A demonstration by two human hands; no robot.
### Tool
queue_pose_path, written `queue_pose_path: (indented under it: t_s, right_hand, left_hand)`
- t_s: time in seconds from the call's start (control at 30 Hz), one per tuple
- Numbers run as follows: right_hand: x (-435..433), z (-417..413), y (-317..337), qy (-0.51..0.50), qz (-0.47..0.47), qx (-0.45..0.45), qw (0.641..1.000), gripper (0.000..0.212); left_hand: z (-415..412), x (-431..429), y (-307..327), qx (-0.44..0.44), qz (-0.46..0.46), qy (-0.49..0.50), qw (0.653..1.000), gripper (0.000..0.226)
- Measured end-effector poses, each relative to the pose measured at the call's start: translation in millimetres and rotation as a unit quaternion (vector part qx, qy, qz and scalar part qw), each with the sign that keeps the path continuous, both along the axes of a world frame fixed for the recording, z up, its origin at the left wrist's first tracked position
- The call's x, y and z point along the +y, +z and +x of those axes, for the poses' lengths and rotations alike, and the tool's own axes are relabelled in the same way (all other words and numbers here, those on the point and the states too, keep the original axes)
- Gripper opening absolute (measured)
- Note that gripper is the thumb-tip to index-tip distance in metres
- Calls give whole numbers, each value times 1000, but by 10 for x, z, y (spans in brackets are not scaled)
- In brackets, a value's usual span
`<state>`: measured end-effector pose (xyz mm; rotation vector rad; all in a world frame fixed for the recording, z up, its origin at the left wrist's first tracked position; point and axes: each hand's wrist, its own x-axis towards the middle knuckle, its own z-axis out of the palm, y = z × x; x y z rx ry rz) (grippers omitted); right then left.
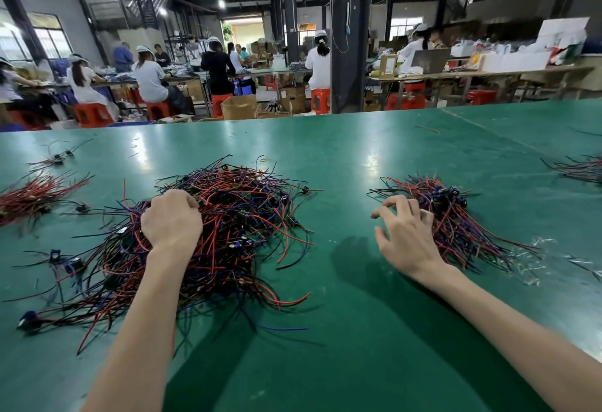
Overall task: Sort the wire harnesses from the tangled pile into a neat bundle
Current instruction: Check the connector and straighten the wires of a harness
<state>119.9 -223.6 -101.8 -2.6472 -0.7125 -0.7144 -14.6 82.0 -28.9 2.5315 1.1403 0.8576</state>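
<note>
Nothing can be read — the cardboard boxes [239, 106] and white packages [514, 61] far behind are too blurred for lettering.

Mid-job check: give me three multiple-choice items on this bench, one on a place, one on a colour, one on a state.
1. Where is the sorted bundle from the tangled pile? A on top B to its right C behind it
2. The table is: A green B white C brown
3. The left hand is: A flat on bare table B raised in air C curled into the tangled pile
Answers: 1 B, it lies right of the pile, by the right hand; 2 A, green shows all round; 3 C, its fingers bend into the pile.
</note>
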Motion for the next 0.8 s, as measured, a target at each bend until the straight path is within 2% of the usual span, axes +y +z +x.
queue_pose_path:
  t_s: [0.07,0.17,0.23,0.3,0.37,0.53,0.73,0.8]
  right_hand:
    - [-13,4,-12,6,8,13,1000,23]
    - [-20,2,-19,15,18,25,999,22]
    - [-20,1,-22,21,20,30,999,21]
    - [-18,-7,-21,27,24,34,999,20]
    - [-15,-19,-19,31,32,35,998,19]
    - [0,-24,-10,45,58,50,996,18]
    - [5,-32,-10,52,80,67,993,19]
    - [6,-31,-11,54,85,69,992,18]
  left_hand:
    - [3,13,-9,-38,-15,-13,999,20]
    - [17,36,-36,-45,-30,-42,998,21]
    - [24,24,-49,-67,-22,-57,996,21]
    - [31,21,-38,-125,8,-64,990,22]
    - [31,18,1,-196,22,-85,977,23]
    - [29,-50,104,-334,-31,-151,930,28]
    - [14,-28,181,-430,-26,-174,886,33]
    - [20,1,195,-445,-58,-203,870,34]
